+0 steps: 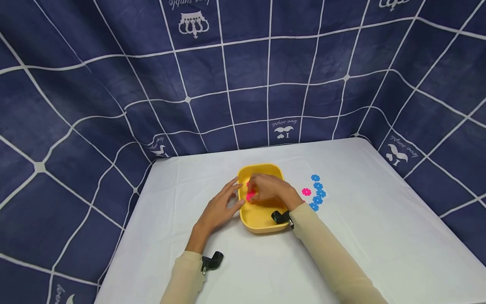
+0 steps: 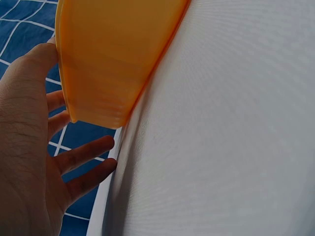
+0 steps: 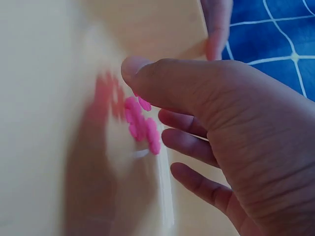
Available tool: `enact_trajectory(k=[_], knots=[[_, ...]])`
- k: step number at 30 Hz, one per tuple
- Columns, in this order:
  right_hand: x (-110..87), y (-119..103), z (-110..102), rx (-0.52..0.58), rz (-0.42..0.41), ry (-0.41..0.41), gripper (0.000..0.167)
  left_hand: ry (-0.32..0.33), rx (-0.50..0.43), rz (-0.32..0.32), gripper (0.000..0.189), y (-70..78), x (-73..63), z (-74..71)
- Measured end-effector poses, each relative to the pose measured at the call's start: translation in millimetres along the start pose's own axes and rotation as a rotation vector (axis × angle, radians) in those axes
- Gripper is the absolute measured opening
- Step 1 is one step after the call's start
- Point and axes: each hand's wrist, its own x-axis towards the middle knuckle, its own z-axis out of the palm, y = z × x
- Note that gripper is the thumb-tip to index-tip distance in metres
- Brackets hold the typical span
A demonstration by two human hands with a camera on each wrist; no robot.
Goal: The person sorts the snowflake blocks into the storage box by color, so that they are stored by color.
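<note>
A yellow plastic tray (image 1: 262,230) with raised sides sits on the white table. My left hand (image 1: 218,207) rests at its left side, fingers and thumb fairly straight with the tips at the rim. In the left wrist view, the thumb lies along the edge of the tray (image 2: 113,64). Reaching into the tray from the right, my right hand (image 1: 265,186) has its fingers bent down among pink flower-shaped pieces (image 1: 249,197). These pink pieces (image 3: 137,120) show beside the thumb in the right wrist view. The thumb hides the index finger, so I cannot tell whether a piece is pinched.
Right of the tray, several blue flower-shaped pieces (image 1: 318,199) lie in a curved row on the white tablecloth (image 1: 364,219). A pink flower-shaped piece (image 1: 306,192) lies beside them, with a second mostly behind my right forearm. A dark blue checked curtain (image 1: 247,97) hangs around the table.
</note>
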Motion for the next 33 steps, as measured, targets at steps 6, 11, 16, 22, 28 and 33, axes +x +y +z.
enact_trajectory(k=[6, 11, 16, 22, 28, 33], knots=[[1.9, -0.1, 0.8, -0.039, -0.008, -0.025, 0.025, 0.003, 0.008, 0.003, 0.067, -1.3, 1.8, 0.1], [1.7, -1.0, 1.0, -0.065, -0.011, -0.033, 0.027, 0.006, 0.008, 0.003, 0.068, -1.4, 2.6, -0.2], [1.7, -1.8, 1.6, -0.077, -0.008, -0.045, 0.029, 0.014, 0.016, 0.007, 0.069, -2.1, 3.1, -0.6], [2.0, -2.5, 3.6, -0.105, -0.018, -0.048, 0.025, 0.003, 0.010, -0.003, 0.069, -1.7, 2.2, -0.8], [1.0, -3.3, 4.3, -0.100, -0.010, -0.055, 0.025, 0.001, 0.010, -0.005, 0.069, -1.0, 1.0, -0.5], [0.6, -1.8, 5.1, -0.083, -0.004, -0.048, 0.026, -0.010, 0.001, -0.008, 0.071, -0.3, 0.0, -0.6]])
